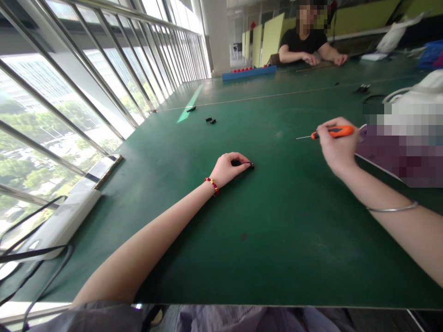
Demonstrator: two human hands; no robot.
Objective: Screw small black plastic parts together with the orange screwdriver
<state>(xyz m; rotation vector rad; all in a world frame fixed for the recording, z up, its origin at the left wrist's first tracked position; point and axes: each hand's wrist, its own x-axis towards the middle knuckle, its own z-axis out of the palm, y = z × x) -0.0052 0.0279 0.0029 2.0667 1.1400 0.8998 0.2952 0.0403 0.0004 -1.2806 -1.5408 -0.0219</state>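
My left hand (230, 169) rests on the green table (194, 249), its thumb and fingers pinched on a small black part (252, 165). Most of that part is hidden by the fingers, so its kind does not show. On the right, my right hand (341, 145) is closed around the orange and black handle of a screwdriver (341, 132). The thin metal shaft points left, above the table and apart from the black part. Farther back lie small black pieces (210, 120) and another black piece (191, 109).
A purple sheet-like thing (377, 154) and a white bag (429, 87) lie at the right. A blue rack (249, 73) with red pieces stands at the back, near a seated person (304, 44). Along the left run a metal railing (131, 60), a white power strip (69, 221) and black cables.
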